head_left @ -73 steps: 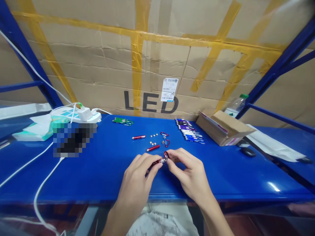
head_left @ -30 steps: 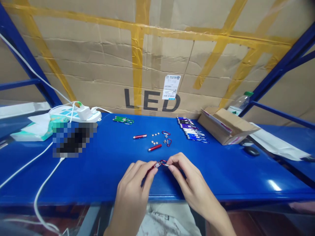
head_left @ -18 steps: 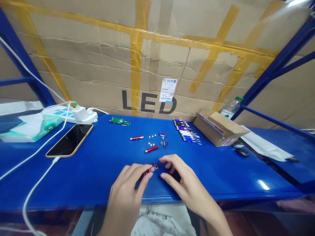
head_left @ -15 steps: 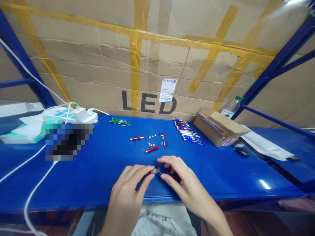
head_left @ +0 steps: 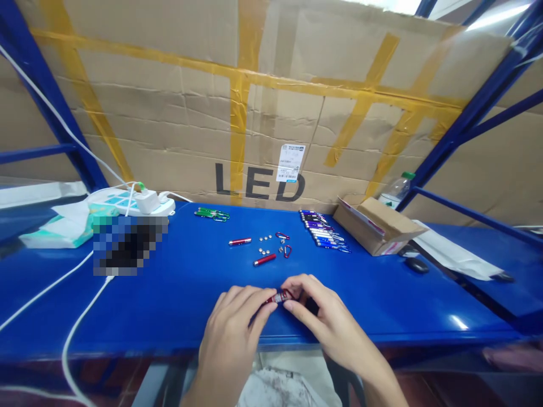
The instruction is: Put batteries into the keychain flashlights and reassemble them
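Observation:
Near the table's front edge, my left hand (head_left: 235, 325) pinches the red body of a small flashlight (head_left: 278, 297), its silvery end sticking out to the right. The thumb and fingers of my right hand (head_left: 320, 311) close on that end, where part of a red carabiner clip shows; its far side is hidden by the fingers. Beyond the hands lie a red flashlight tube (head_left: 264, 260) and another red tube (head_left: 240, 241). Several button cells (head_left: 263, 252) sit between these and two red carabiner clips (head_left: 288, 251), with small metal end pieces (head_left: 280, 249) by the clips.
Green flashlights (head_left: 212, 214) lie at the back left. A row of blue, purple and silver flashlights (head_left: 320, 230) lies right of centre, beside a cardboard box (head_left: 377, 226). A power strip (head_left: 114, 199) with white cables stands left. A large cardboard sheet (head_left: 190, 124) closes the back.
My right hand has closed in on the flashlight's end, its fingertips now touching it. My left hand still grips the body. The camera view has shifted slightly.

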The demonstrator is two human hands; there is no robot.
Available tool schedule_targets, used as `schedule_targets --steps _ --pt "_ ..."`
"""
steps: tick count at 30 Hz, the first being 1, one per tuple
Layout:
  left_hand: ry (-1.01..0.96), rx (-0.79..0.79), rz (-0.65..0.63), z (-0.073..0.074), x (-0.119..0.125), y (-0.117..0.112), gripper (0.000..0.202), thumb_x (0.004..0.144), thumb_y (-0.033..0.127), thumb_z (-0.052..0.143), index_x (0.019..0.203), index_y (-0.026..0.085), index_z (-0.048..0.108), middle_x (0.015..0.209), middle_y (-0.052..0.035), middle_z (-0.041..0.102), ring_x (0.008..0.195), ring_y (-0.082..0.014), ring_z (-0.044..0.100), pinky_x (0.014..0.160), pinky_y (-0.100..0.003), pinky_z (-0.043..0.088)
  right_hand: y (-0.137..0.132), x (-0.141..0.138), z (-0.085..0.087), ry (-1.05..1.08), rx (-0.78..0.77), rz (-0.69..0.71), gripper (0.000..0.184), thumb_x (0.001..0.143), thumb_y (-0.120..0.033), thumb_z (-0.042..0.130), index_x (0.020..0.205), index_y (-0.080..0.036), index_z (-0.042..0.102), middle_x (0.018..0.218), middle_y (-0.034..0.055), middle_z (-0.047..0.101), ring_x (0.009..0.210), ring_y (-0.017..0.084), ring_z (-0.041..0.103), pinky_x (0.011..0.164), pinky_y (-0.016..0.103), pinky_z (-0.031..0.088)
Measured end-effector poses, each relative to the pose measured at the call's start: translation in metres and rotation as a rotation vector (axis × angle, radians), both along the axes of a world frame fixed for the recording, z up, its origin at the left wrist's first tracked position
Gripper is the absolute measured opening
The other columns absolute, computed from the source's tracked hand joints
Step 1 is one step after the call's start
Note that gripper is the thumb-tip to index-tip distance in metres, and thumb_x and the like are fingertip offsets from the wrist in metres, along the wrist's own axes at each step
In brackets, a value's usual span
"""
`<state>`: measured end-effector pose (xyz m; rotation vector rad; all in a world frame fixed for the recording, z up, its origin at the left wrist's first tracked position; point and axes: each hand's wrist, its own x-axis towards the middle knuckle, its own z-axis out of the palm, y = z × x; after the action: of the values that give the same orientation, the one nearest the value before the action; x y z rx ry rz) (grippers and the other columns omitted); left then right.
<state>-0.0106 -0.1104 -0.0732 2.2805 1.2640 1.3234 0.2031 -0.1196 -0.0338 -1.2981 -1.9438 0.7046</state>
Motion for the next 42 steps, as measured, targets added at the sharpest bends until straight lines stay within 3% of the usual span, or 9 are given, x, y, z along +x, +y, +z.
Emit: schedule_targets --steps 6,17,22,25,32,38,42 --pt "0.052 -0.006 0.098 -0.003 0.0 0.003 0.02 0.11 0.029 0.059 0.116 0.025 0.077 0.106 -0.0029 0.082 0.095 -0.0241 0.072 0.084 -0.038 0.055 0.009 0.007 0.002 -0.137 0.085 0.035 0.017 0.113 -0.036 0.056 0.122 -0.029 0.068 0.114 0.0044 0.073 0.109 0.025 0.065 0.095 0.039 0.054" --pt "0.1 -0.072 0.134 0.005 0.007 0.01 0.024 0.109 0.021 0.054 0.114 0.026 0.077 0.108 -0.0054 0.076 0.096 -0.0245 0.068 0.087 -0.038 0.059 0.042 0.011 0.028 -0.452 0.14 0.225 0.019 0.116 -0.029 0.046 0.118 -0.026 0.065 0.112 0.0057 0.072 0.102 0.026 0.061 0.093 0.042 0.05" --pt "0.181 -0.094 0.153 0.009 0.005 0.018 0.023 0.107 0.017 0.057 0.112 0.026 0.077 0.106 -0.006 0.072 0.093 -0.0246 0.065 0.083 -0.038 0.055 0.061 0.017 0.029 -0.497 0.169 0.327 0.016 0.115 -0.028 0.049 0.122 -0.026 0.064 0.116 0.0056 0.069 0.107 0.024 0.064 0.107 0.045 0.049" --pt "0.227 -0.113 0.104 0.015 0.002 0.024 0.022 0.106 0.015 0.059 0.114 0.025 0.076 0.107 -0.0059 0.071 0.094 -0.025 0.064 0.084 -0.038 0.055 0.072 0.024 0.032 -0.529 0.18 0.381 0.015 0.114 -0.03 0.052 0.12 -0.025 0.064 0.114 0.006 0.069 0.109 0.024 0.065 0.109 0.045 0.049" --pt "0.37 -0.131 -0.07 0.034 -0.006 0.05 0.014 0.104 0.012 0.063 0.107 0.021 0.074 0.109 -0.0055 0.071 0.105 -0.0253 0.067 0.091 -0.036 0.055 0.092 0.041 0.024 -0.519 0.223 0.443 0.011 0.109 -0.03 0.062 0.115 -0.022 0.067 0.111 0.0067 0.069 0.104 0.023 0.064 0.092 0.036 0.054" --pt "0.429 -0.212 -0.298 0.047 -0.021 0.069 0.013 0.107 0.023 0.061 0.115 0.022 0.071 0.119 -0.0062 0.071 0.113 -0.0251 0.069 0.098 -0.036 0.053 0.098 0.047 0.008 -0.399 0.301 0.418 0.012 0.108 -0.031 0.063 0.113 -0.023 0.069 0.107 0.0066 0.07 0.102 0.023 0.065 0.089 0.035 0.053" --pt "0.518 -0.252 -0.374 0.061 -0.024 0.083 0.013 0.106 0.031 0.064 0.111 0.021 0.071 0.114 -0.0057 0.071 0.105 -0.025 0.07 0.09 -0.034 0.052 0.098 0.05 0.005 -0.368 0.296 0.399 0.01 0.107 -0.032 0.065 0.109 -0.023 0.069 0.101 0.0052 0.069 0.098 0.023 0.063 0.087 0.035 0.052"
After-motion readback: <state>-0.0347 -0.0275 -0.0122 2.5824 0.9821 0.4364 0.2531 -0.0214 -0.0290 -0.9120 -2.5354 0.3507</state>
